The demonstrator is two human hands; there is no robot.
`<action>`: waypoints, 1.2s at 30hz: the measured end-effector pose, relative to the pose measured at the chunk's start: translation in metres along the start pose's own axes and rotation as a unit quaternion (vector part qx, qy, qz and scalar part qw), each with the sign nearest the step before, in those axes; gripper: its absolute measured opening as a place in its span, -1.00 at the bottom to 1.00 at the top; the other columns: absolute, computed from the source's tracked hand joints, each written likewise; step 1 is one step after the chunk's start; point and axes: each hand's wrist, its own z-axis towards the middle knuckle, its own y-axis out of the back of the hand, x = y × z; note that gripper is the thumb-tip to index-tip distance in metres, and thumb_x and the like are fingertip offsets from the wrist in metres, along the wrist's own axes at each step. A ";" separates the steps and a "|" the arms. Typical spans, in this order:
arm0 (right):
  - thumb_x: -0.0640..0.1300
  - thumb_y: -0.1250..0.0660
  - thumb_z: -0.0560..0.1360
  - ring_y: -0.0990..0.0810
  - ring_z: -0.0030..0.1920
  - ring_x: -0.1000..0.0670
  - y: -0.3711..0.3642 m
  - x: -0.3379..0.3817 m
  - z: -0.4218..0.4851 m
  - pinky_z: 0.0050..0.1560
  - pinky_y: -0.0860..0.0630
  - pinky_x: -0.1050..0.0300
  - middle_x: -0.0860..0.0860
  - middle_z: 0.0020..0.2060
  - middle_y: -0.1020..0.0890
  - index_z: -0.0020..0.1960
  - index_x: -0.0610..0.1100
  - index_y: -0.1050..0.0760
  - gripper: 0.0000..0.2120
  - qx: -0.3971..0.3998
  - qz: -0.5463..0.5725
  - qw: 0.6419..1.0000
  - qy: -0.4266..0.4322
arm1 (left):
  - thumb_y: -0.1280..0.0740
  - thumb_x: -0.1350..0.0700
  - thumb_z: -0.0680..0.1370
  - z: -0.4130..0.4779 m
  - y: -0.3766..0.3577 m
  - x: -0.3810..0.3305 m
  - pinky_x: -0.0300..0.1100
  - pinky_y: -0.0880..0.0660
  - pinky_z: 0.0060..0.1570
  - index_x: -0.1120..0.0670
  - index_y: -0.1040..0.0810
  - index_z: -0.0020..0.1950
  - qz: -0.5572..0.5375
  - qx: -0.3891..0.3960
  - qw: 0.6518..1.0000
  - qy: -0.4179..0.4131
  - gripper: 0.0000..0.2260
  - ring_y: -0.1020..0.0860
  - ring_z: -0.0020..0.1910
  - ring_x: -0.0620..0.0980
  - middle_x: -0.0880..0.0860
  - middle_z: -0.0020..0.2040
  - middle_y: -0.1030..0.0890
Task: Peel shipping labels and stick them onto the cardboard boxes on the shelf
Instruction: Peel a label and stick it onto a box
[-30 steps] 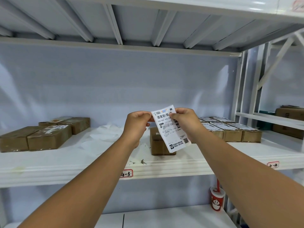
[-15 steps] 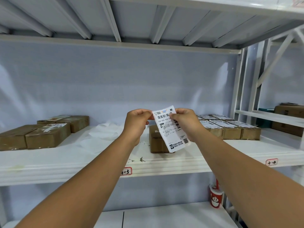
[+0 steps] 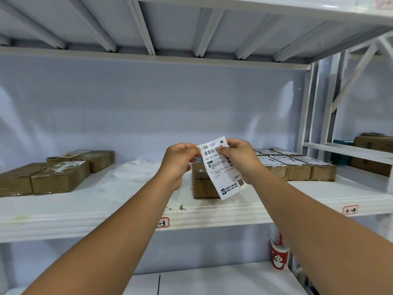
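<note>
A white shipping label with barcodes hangs in front of the shelf, held at its top edge by both hands. My left hand pinches the top left corner. My right hand pinches the top right part. Right behind the label stands a plain cardboard box near the front of the white shelf. To the right sits a row of several cardboard boxes with labels on top. At the left stand three more cardboard boxes, with torn label scraps on their tops.
Crumpled white backing paper lies on the shelf between the left boxes and my hands. A red paper cup stands on the lower shelf at the right. More brown boxes fill the neighbouring rack on the far right.
Both hands keep their pinch on the label's top edge and shift slightly; my right thumb has crept a little further left over the barcode.
</note>
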 end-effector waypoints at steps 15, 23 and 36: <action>-0.19 -0.33 0.53 -0.60 -0.35 0.10 -0.031 0.013 -0.004 -0.34 -0.50 0.30 -0.12 -0.29 -0.62 -0.05 -0.37 -0.60 -0.79 0.039 0.109 0.989 0.089 | -0.29 0.24 0.52 0.002 -0.016 -0.001 -0.22 -0.45 -0.24 0.22 -0.59 -0.13 -0.019 -0.024 0.992 -0.122 -0.89 -0.47 -0.38 -0.13 0.00 -0.35 -0.55; -0.05 -0.33 0.52 -0.63 -0.24 -0.11 -0.033 0.003 0.003 -0.10 -0.58 -0.08 -0.05 -0.32 -0.66 -0.29 -0.07 -0.61 -0.76 -0.045 -0.014 0.996 0.081 | -0.26 0.26 0.51 -0.003 -0.014 0.003 -0.26 -0.40 -0.29 0.14 -0.54 -0.20 -0.019 -0.039 0.993 -0.111 -0.88 -0.45 -0.36 -0.11 0.00 -0.32 -0.53; -0.09 -0.20 0.60 -0.48 -0.45 0.05 -0.021 -0.006 0.012 -0.30 -0.38 0.11 -0.02 -0.28 -0.59 -0.26 -0.10 -0.50 -0.71 -0.163 0.085 0.983 -0.027 | -0.09 0.36 0.59 0.000 0.023 0.022 -0.21 -0.62 -0.27 0.25 -0.41 -0.12 -0.453 -0.112 0.879 0.093 -0.85 -0.67 -0.29 0.07 0.23 -0.11 -0.58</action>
